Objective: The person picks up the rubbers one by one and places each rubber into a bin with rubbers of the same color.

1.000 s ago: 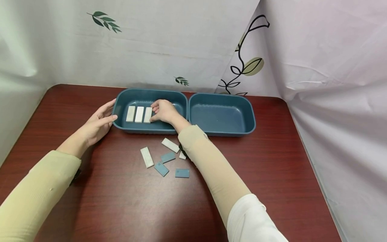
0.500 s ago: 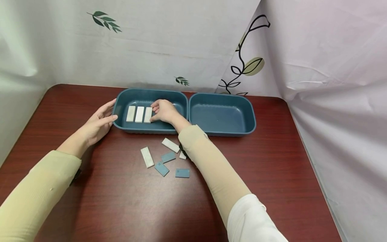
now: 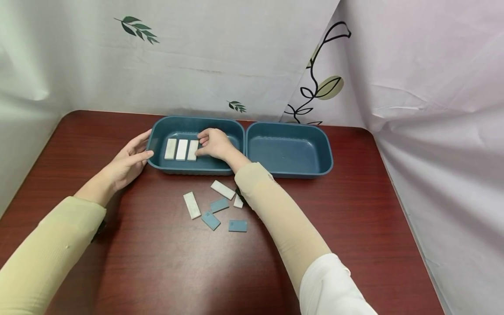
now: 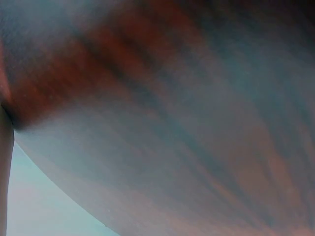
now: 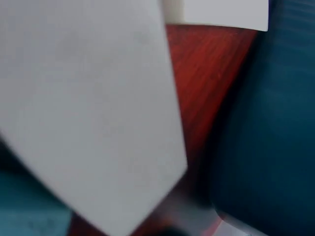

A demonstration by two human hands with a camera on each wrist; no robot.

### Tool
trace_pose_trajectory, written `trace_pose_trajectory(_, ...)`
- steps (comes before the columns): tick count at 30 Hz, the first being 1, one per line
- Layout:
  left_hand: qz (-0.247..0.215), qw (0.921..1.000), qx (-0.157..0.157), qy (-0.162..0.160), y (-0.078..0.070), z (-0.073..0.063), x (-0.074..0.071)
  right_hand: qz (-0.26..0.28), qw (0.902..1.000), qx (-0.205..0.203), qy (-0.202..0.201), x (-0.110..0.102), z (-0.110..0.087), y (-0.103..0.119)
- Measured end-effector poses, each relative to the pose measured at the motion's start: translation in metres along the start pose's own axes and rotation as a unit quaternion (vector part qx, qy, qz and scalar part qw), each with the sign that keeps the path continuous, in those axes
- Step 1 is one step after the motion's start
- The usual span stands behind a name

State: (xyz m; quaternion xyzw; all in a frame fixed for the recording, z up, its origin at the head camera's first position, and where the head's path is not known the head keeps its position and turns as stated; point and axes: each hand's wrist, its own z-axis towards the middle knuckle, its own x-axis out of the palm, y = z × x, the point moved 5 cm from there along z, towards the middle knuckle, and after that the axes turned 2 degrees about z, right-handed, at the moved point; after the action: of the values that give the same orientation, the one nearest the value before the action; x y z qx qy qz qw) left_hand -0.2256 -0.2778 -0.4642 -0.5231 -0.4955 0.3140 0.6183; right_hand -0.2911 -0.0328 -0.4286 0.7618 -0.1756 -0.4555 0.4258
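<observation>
My left hand (image 3: 127, 164) rests against the left end of the left blue tray (image 3: 193, 171), its thumb straight at the rim and its fingers along the outer wall. Inside that tray, three white tiles stand side by side: a left tile (image 3: 170, 149), a middle tile (image 3: 181, 150) and a right tile (image 3: 192, 151). Over the tray floor my right hand (image 3: 215, 144) is beside the right tile, thumb and fingertips spread near its right edge without a visible grip. Blur fills the left wrist view.
A second blue tray (image 3: 289, 173) adjoins on the right. On the table lie white tiles (image 3: 191, 205) and blue tiles (image 3: 238, 225), one white tile partly behind the right wrist. The right wrist view shows a white tile (image 5: 98, 98) close up and a blue tray wall (image 5: 270, 137).
My right thumb has drawn slightly upward and the right forearm has shifted a little to the right. My left hand and the tiles look unchanged.
</observation>
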Motion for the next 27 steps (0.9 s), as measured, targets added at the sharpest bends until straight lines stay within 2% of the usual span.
trace_pose_trajectory(14, -0.004, 1.0000, 0.002, 0.003, 0.000, -0.002, 0.001, 0.088, 0.9956, -0.025, -0.020, -0.017, -0.026, 0.006)
trace_pose_trajectory(27, 0.004, 1.0000, -0.008, -0.003, -0.002, -0.002, 0.002, 0.113, 0.9928, -0.039, -0.010, -0.042, -0.065, 0.011)
